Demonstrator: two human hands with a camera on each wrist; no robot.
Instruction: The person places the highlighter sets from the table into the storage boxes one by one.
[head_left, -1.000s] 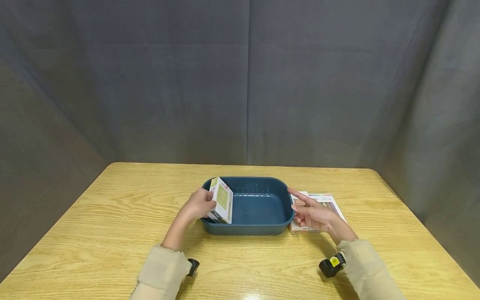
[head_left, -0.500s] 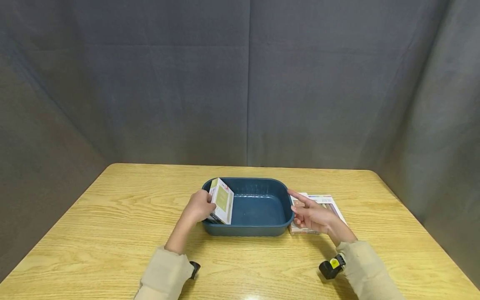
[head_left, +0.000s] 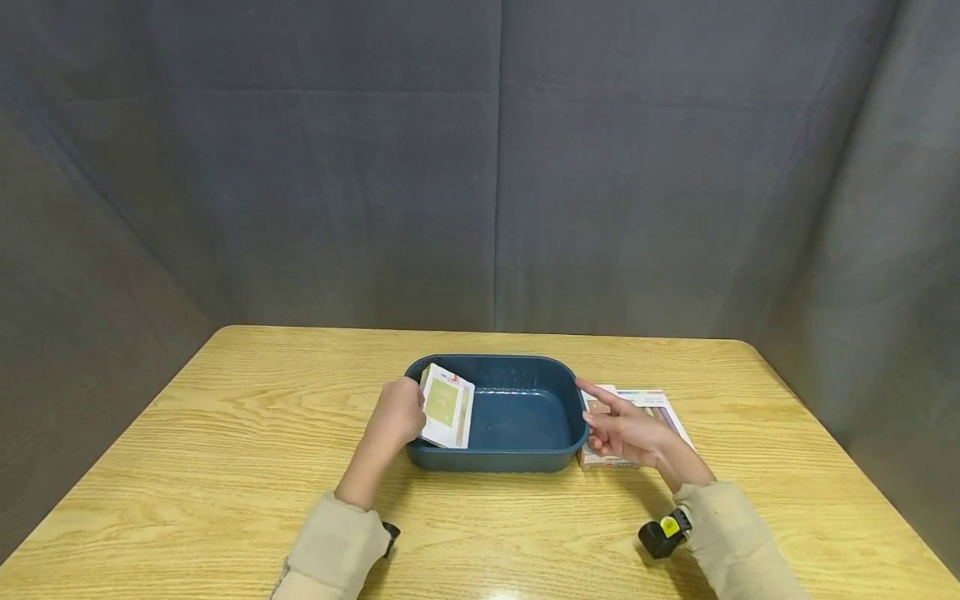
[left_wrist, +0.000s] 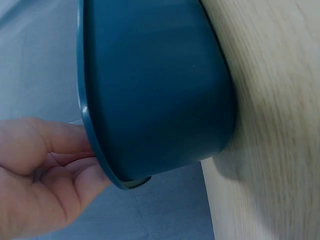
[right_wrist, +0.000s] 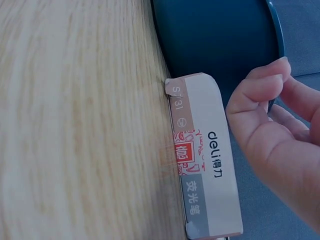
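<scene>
A white-and-green flat box (head_left: 441,407) leans inside the left end of a dark blue plastic basin (head_left: 491,461). My left hand (head_left: 395,414) grips the box's left edge, the fingers reaching over the basin's rim. In the left wrist view the rim (left_wrist: 86,111) stands in front of these fingers, and the box is almost wholly hidden. At the basin's right end is my right hand (head_left: 628,429), index finger stretched to the rim. Its thumb and curled fingers hold the rim and outer wall, as the right wrist view shows (right_wrist: 290,125).
Just right of the basin, partly under my right hand, lies a white Deli highlighter box (right_wrist: 210,160). Another white box with coloured stripes (head_left: 663,408) lies by it. The wooden table (head_left: 225,450) ends at a grey curtain (head_left: 360,183) behind.
The white-and-green box has tipped over to the right, its printed face turning further upward. My left hand has rolled over with it. The right hand and the basin stay nearly still.
</scene>
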